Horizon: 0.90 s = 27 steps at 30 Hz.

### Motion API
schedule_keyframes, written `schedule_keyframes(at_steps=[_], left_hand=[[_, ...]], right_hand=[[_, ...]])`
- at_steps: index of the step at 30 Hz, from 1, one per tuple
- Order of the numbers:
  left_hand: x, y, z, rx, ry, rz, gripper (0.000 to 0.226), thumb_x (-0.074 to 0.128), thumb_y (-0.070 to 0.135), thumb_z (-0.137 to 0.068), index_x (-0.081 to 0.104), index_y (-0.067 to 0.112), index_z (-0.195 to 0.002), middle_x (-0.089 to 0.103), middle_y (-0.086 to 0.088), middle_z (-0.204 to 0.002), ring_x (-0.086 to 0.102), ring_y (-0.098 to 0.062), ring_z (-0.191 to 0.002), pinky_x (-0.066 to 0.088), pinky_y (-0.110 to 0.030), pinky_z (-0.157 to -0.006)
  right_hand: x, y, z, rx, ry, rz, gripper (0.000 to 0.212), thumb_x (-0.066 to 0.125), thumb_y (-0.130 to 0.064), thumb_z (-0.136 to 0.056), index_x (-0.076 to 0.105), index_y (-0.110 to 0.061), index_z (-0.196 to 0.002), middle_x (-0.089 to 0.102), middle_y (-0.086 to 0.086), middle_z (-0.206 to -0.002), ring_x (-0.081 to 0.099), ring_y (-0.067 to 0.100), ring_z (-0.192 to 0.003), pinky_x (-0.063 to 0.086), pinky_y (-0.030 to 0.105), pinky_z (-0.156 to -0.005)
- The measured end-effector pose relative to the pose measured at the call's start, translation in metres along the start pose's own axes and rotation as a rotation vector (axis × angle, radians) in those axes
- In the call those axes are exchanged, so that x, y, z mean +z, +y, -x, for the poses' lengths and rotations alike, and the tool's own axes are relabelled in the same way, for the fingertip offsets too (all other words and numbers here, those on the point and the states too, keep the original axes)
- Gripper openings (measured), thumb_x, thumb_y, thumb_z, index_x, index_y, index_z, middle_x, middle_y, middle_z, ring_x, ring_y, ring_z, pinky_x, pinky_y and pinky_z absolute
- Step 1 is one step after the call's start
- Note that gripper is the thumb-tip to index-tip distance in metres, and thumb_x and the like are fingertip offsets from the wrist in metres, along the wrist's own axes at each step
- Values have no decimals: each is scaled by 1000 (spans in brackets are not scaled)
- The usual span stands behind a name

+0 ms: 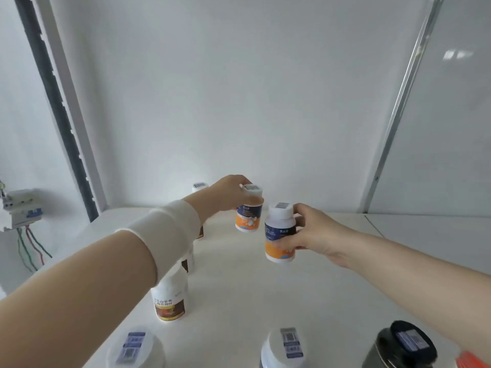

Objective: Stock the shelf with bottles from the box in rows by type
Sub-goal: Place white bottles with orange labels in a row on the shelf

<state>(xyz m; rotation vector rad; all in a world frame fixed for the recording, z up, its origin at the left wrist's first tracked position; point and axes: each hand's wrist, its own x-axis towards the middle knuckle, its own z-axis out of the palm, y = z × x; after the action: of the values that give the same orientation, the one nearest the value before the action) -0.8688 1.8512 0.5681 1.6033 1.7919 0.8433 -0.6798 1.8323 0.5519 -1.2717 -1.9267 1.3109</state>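
Shelf [265,293], white.
Left hand [228,192]: fingers curled over the cap of orange-label bottle [248,217], toward the back edge.
Right hand [316,232]: gripping the side of second orange-label bottle [279,235], just beside the first.
Brown-label bottles [170,301]: row near left edge.
Black-lidded jar [406,343]: front right.

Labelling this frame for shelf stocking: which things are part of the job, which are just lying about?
Job: left hand gripping an orange-and-blue bottle; right hand gripping a matching bottle; brown-label bottle; black-lidded jar; white shelf.
Lying about: breaker box with loose wires, far left; orange-red item, bottom right corner.
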Motion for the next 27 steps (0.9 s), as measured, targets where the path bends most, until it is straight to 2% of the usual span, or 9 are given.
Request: schedule_keyframes(at_steps=[2, 5, 10, 14, 21, 24, 27], left_hand=[[3, -7, -25, -19, -38, -25, 43, 73, 29, -74, 55, 17, -111, 58, -5, -106, 62, -25, -100, 52, -38, -94], [10, -15, -56, -26, -65, -21, 34, 71, 22, -79, 54, 16, -108, 56, -7, -107, 61, -26, -100, 54, -38, -90], [20, -21, -87, -27, -91, -16, 33, 69, 18, -82, 51, 13, -110, 54, -6, -104, 58, -23, -90, 54, -29, -77], [23, -22, -103, -36, -107, -38, 43, 70, 16, -82, 50, 8, -120, 53, -7, -106, 57, -24, -91, 54, -34, -86], [24, -27, -114, -40, -131, -41, 36, 69, 16, -82, 49, 11, -111, 54, -8, -108, 59, -26, -92, 54, -38, -89], [25, -28, -115, -29, -144, -28, 36, 69, 15, -82, 48, 11, -111, 53, -9, -109, 59, -25, -91, 55, -37, -89], [25, -29, -113, -26, -142, -20, 35, 68, 16, -82, 48, 13, -111, 53, -7, -108, 57, -23, -89, 54, -33, -82]], right_hand=[[6, 7, -23, 26, 13, 38, 53, 77, -2, -69, 49, -16, -113, 59, -1, -96, 59, 19, -91, 51, 34, -87], [14, 14, -51, 41, 27, 57, 54, 75, -2, -70, 46, -16, -114, 55, -5, -93, 56, 19, -93, 47, 30, -81], [18, 22, -83, 56, 59, 113, 59, 74, -3, -71, 41, -16, -117, 54, 0, -107, 54, 20, -99, 48, 33, -84], [20, 28, -98, 53, 66, 150, 61, 75, -6, -71, 39, -12, -120, 53, 1, -110, 55, 23, -107, 47, 35, -91], [27, 37, -109, 59, 36, 185, 65, 77, -11, -69, 36, -13, -120, 55, 6, -120, 55, 25, -111, 48, 38, -93], [28, 38, -109, 55, 46, 175, 65, 75, -9, -71, 36, -13, -122, 54, 5, -120, 55, 24, -111, 48, 37, -92], [31, 39, -109, 53, 57, 156, 64, 75, -8, -71, 35, -13, -122, 54, 5, -118, 56, 24, -108, 49, 37, -90]])
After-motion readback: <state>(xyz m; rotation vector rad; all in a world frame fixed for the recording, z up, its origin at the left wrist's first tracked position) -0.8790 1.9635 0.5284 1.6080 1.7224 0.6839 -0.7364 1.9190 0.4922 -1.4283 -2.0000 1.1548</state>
